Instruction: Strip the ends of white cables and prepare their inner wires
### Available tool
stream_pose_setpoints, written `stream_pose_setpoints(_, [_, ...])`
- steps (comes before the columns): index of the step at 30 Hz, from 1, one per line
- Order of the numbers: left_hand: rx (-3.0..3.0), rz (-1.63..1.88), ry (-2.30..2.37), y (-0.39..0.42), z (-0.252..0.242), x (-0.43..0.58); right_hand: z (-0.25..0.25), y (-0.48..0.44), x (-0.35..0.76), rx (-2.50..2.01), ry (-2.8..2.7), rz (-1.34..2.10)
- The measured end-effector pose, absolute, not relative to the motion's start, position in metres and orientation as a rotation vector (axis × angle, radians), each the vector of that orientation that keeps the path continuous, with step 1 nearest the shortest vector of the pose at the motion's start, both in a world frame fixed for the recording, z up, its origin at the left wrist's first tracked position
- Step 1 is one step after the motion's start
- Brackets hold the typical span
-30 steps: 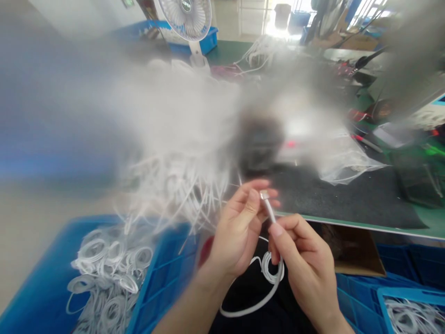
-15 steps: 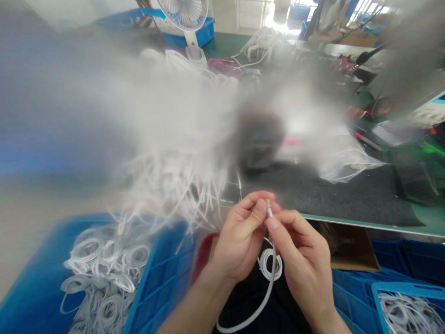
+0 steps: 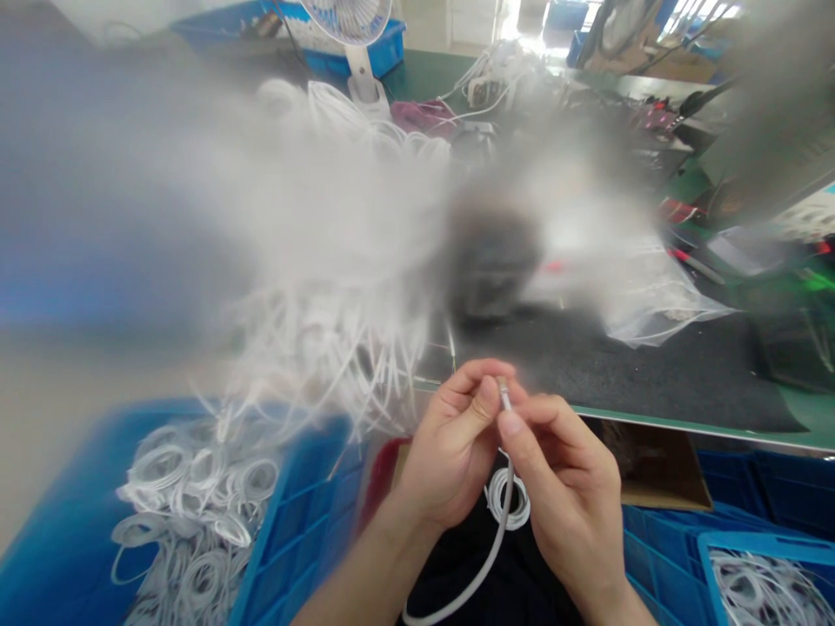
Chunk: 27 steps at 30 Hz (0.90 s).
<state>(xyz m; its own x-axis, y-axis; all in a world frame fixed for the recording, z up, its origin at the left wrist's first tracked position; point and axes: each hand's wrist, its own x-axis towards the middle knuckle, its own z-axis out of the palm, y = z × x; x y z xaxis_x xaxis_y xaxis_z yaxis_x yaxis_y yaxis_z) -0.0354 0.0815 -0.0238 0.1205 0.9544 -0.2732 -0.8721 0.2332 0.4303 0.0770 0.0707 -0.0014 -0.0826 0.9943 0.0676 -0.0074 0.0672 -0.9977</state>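
Observation:
Both hands meet at the end of a white cable [image 3: 490, 556], in front of the table edge. Between the thumb and fingers of my left hand [image 3: 450, 443] is a small clear connector [image 3: 502, 383] at the cable's tip. My right hand [image 3: 567, 487] pinches the cable just below that connector. From there the cable hangs in a curve toward the bottom of the view. Below and between the hands lies a small white coil of cable [image 3: 508, 499] against dark cloth.
A blue crate [image 3: 293, 504] of coiled white cables stands at left; another blue crate [image 3: 718, 543] with cables is at lower right. On the table are a heap of white cables [image 3: 339, 348], a black mat [image 3: 684, 382], a clear plastic bag [image 3: 658, 313] and a fan [image 3: 365, 87]. Much is blurred.
The cable below my right fingers has swung slightly left. Both hands keep nearly the same grip and place, and the view has shifted slightly.

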Motion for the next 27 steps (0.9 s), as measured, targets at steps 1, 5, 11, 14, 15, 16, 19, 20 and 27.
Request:
stream_pose_setpoints(1, [0.179, 1.344, 0.547, 0.082, -0.024, -0.036, -0.002, 0.071, 0.077, -1.118, -1.301, 1.227])
stream_pose_setpoints(5, [0.179, 1.357, 0.600, 0.083, -0.024, -0.034, -0.003, 0.074, 0.078, -1.150, -1.321, 1.213])
stream_pose_setpoints(11, [0.341, 1.377, 0.911, 0.067, -0.036, -0.037, -0.010, 0.107, 0.075, -1.273, -1.263, 1.194])
stream_pose_setpoints(14, [0.478, 1.317, 1.110, 0.051, -0.042, -0.048, -0.017, 0.128, 0.071, -1.329, -1.292, 1.176])
stream_pose_setpoints(15, [0.516, 1.285, 1.137, 0.046, -0.042, -0.052, -0.018, 0.134, 0.069, -1.347, -1.306, 1.160])
stream_pose_setpoints(16, [0.550, 1.240, 1.143, 0.042, -0.042, -0.056, -0.020, 0.138, 0.068, -1.366, -1.318, 1.148])
stream_pose_setpoints(19, [0.613, 1.078, 1.119, 0.035, -0.036, -0.066, -0.022, 0.145, 0.063, -1.427, -1.332, 1.116])
stream_pose_setpoints(20, [0.620, 1.045, 1.115, 0.034, -0.035, -0.067, -0.022, 0.145, 0.062, -1.445, -1.333, 1.109])
stream_pose_setpoints(27, [0.549, 1.128, 1.118, 0.035, -0.041, -0.065, -0.021, 0.148, 0.055, -1.466, -1.336, 1.088])
